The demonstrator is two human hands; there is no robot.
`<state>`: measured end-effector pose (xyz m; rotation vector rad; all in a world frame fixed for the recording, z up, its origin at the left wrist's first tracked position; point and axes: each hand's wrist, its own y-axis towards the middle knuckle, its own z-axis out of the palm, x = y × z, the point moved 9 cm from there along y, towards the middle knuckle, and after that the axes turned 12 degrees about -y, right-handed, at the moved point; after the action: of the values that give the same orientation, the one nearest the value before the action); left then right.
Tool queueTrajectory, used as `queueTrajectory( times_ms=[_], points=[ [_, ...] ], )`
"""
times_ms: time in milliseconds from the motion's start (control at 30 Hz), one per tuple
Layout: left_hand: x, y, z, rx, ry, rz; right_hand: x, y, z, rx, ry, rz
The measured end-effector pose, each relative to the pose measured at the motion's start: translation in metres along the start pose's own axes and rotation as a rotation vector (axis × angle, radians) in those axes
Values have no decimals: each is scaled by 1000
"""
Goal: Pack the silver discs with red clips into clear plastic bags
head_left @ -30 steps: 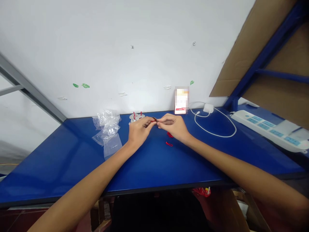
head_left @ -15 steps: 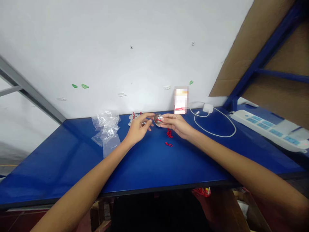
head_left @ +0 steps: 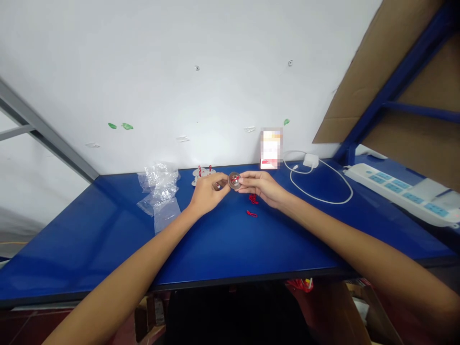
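Since half a second ago, the left hand (head_left: 206, 195) has changed shape: its fingers, then spread beside the metal disc (head_left: 232, 183), are now bent, with thumb and forefinger drawn in at the disc's left rim. At that rim they seem to touch, though I cannot tell whether they grip it. Opposite, the right hand (head_left: 266, 187) pinches the disc by its right side between thumb and fingers, as it did then. Held above the worktop (head_left: 230, 249), the disc shows its hollow face to the camera, with a red cord (head_left: 235, 179) at its middle (how the cord is fastened is too small to see).

Just below the right hand lie a bunch of red cords (head_left: 253, 199) and, nearer the front edge, a single red loop (head_left: 252, 213). Behind the left hand, partly hidden, sit several pale round discs (head_left: 197, 172) with red loops standing up from them. Crumpled clear plastic bags (head_left: 160, 179) lie farther left. A lit phone (head_left: 270, 151) (its screen partly pixelated) leans upright against the white wall (head_left: 230, 96); to its right are a white charger (head_left: 311, 160), a curling white cable (head_left: 321, 203) and a power strip (head_left: 400, 194).
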<state>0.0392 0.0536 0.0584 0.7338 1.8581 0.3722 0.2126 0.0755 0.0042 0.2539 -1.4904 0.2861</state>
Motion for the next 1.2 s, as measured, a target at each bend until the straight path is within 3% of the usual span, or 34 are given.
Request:
queueTrajectory(
  times_ms=[300, 567, 700, 900, 1000, 1200],
  points=[
    [-2, 4, -4, 13, 114, 26, 6, -2, 1, -25, -11, -49],
    [-5, 3, 3, 107, 51, 102, 3, -2, 1, 1, -76, -23],
    [8, 9, -16, 5, 80, -6, 9, 3, -10, -60, -219, -64],
    [35, 20, -76, -219, 258, -141, 25, 10, -36, -206, -470, -215],
    [49, 22, -89, -214, 360, -170, 26, 11, -39, -216, -522, -248],
    [77, 20, -85, -130, 478, -220, 33, 6, -33, -243, -726, -309]
  ],
)
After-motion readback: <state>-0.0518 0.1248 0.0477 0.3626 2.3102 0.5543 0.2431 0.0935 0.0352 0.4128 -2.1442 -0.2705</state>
